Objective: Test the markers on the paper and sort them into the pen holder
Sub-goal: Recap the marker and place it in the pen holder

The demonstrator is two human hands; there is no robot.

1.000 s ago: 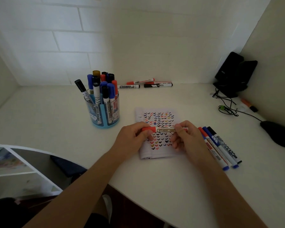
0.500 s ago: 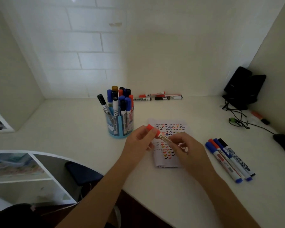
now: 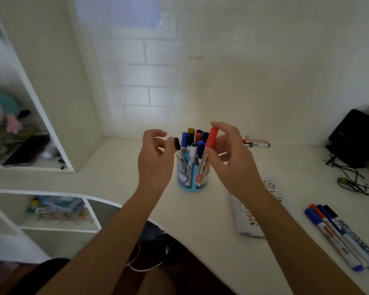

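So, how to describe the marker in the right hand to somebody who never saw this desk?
Find the blue pen holder on the white desk. The right hand pinches one marker slanting into it: its red cap leans right, while the neighbours show mostly blue or black caps.

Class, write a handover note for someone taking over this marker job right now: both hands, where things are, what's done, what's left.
Left hand: fingers loosely curled beside the pen holder, holding nothing.
Right hand: pinches the red-capped marker, lower end in the holder.
Paper lies to the right, four markers beyond it, wall markers behind.
Done: many markers in the holder. Left: release, test and sort the rest.
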